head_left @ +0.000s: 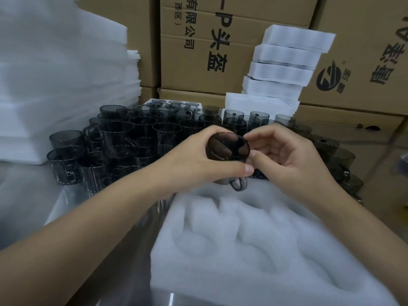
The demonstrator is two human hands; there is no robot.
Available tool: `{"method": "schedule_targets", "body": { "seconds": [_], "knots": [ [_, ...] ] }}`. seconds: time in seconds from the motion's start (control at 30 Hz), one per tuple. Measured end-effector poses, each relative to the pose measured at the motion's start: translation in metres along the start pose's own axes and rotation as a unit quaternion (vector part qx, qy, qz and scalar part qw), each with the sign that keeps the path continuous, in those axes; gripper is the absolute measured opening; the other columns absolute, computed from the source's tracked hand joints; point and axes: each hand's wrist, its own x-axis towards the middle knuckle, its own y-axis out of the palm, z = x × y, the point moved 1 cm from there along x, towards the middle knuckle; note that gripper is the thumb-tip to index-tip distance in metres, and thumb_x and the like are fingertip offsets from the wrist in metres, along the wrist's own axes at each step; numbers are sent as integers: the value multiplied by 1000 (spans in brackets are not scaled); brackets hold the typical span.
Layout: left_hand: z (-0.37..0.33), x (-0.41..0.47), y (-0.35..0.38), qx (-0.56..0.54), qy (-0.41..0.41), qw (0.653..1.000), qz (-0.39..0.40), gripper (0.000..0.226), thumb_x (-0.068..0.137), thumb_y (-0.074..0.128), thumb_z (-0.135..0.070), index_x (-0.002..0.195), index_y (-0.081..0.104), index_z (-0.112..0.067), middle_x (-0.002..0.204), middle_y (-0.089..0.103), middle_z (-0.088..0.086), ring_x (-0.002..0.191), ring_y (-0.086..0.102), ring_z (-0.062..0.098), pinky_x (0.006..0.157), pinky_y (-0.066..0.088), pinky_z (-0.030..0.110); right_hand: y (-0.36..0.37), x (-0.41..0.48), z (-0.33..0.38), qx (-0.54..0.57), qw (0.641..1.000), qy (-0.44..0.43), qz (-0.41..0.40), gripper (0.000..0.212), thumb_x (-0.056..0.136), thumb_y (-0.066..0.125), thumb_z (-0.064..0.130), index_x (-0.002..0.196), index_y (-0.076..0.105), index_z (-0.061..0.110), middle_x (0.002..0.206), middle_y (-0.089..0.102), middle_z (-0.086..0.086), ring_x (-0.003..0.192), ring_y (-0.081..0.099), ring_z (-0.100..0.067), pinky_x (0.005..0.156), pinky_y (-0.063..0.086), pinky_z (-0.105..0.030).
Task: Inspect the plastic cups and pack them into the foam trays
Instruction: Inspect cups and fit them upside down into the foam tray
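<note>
Cup [227,149] gripped by left hand [198,160], right hand [284,149] pinching its rim.

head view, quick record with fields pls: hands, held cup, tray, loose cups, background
left hand: grips the cup, fingers curled round it
right hand: pinches the cup's edge
cup: dark, see-through, handle pointing down, above the tray's far edge
foam tray: nearest, visible pockets empty
loose cups: crowded behind the hands
background: stacked foam trays, cardboard boxes
</note>
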Motion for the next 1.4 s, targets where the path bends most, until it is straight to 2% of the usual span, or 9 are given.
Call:
{"method": "schedule_targets", "body": {
  "seconds": [0.07, 0.23, 0.4, 0.67, 0.8, 1.0, 1.2, 1.33, 1.4],
  "knots": [
    [-4, -2, -8, 129, 10, 991, 17, 50, 51, 80, -58, 94, 67, -36, 89, 70, -14, 83, 66, 1, 76, 57, 27, 1, -1, 1, -2, 1000, 10, 17, 24, 77, 62, 15, 92, 65, 33, 82, 70, 4, 77, 67, -15, 74, 57, -33],
    [-11, -2, -25, 227, 17, 973, 43, 57, 44, 70, -73, 92, 67, -43, 93, 65, -21, 84, 62, -2, 74, 52, 22, 2, -4, 8, -13, 998, 21, 51, 22, 80, 74, 7, 91, 68, 25, 80, 71, 1, 76, 67, -19, 74, 56, -37],
    [-9, -2, -27, 221, -6, 973, 66, 62, 42, 74, -72, 94, 66, -39, 90, 67, -24, 80, 63, -6, 71, 51, 16, 3, -4, 10, -17, 997, 36, 67, 14, 80, 71, 6, 90, 69, 17, 78, 72, -6, 73, 67, -25, 74, 55, -44],
    [-8, -4, -30, 255, -25, 963, 82, 72, 36, 64, -80, 95, 60, -40, 87, 61, -30, 77, 60, -8, 67, 51, 15, 3, -4, 10, -25, 996, 45, 76, 14, 82, 70, 9, 89, 69, 21, 77, 71, -6, 70, 67, -22, 73, 56, -43],
    [-7, -4, -29, 270, -34, 959, 81, 72, 34, 60, -82, 93, 57, -41, 82, 61, -24, 74, 57, -8, 61, 47, 12, 3, -4, 10, -35, 994, 45, 90, 16, 82, 70, 9, 88, 71, 24, 80, 72, -2, 71, 67, -16, 72, 56, -38],
    [-6, -6, -27, 296, -51, 949, 95, 71, 34, 56, -83, 93, 51, -43, 92, 59, -18, 77, 55, -6, 62, 47, 18, 0, -4, 10, -35, 994, 54, 90, 21, 84, 68, 9, 85, 75, 29, 81, 74, 10, 74, 69, -10, 72, 57, -28],
    [-6, -8, -23, 319, -43, 939, 119, 63, 40, 59, -77, 91, 44, -44, 93, 49, -22, 76, 44, -23, 56, 37, 2, 0, -4, 11, -35, 991, 80, 97, 14, 80, 65, 22, 84, 78, 28, 85, 75, 8, 81, 70, -8, 78, 59, -36],
    [-7, -7, -24, 350, -36, 929, 118, 62, 42, 55, -81, 89, 51, -42, 92, 50, -19, 79, 48, -13, 57, 38, 9, -1, -4, 11, -34, 991, 78, 98, 15, 79, 64, 22, 79, 78, 24, 82, 75, 13, 77, 69, -1, 73, 57, -25],
    [-7, -7, -24, 376, -21, 920, 111, 68, 41, 52, -84, 92, 56, -40, 95, 51, -19, 83, 50, -6, 64, 41, 14, 0, -4, 10, -27, 992, 77, 92, 15, 80, 63, 21, 78, 78, 22, 80, 75, 12, 76, 69, 0, 71, 56, -21]
  ]
}}
